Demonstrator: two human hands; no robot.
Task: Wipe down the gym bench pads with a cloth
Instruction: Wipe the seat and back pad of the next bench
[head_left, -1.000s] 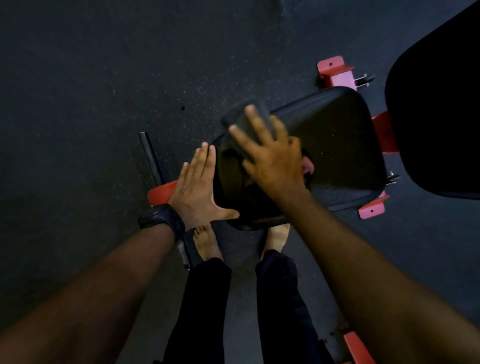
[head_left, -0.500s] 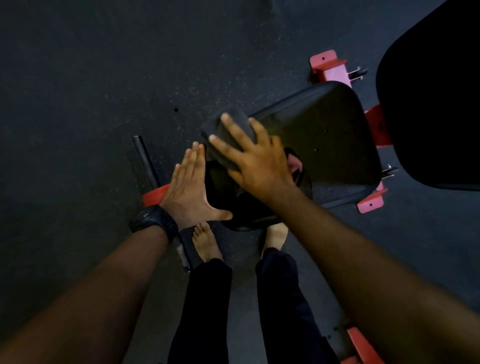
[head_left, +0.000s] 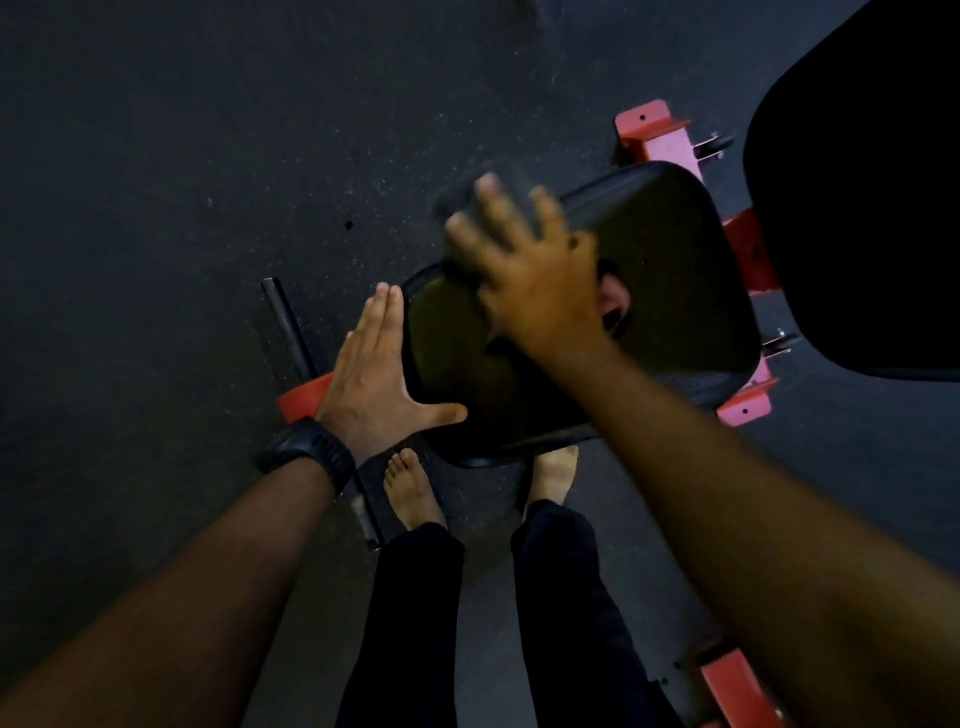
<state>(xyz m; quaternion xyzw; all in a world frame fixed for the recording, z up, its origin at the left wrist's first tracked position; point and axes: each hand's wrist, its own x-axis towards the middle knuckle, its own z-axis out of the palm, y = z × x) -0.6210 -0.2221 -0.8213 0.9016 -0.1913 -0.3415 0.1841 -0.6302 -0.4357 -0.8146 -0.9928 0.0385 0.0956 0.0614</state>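
Observation:
The black seat pad (head_left: 670, 291) of the gym bench lies below me, on a red frame. My right hand (head_left: 524, 270) presses a dark cloth (head_left: 457, 205) flat against the pad's far left edge, fingers spread and blurred by motion. Most of the cloth is hidden under that hand. My left hand (head_left: 371, 374) rests with straight fingers against the pad's left side, thumb stretched under the near corner. A black watch sits on the left wrist.
A larger black back pad (head_left: 857, 208) fills the upper right. Red frame brackets (head_left: 654, 135) and pins stick out around the seat. A black bar (head_left: 288, 327) lies on the dark rubber floor at the left. My bare feet (head_left: 410, 488) stand just below the seat.
My right hand has slid the cloth along the pad's left edge, away from me and a little to the right. The left hand has stayed against the pad's side.

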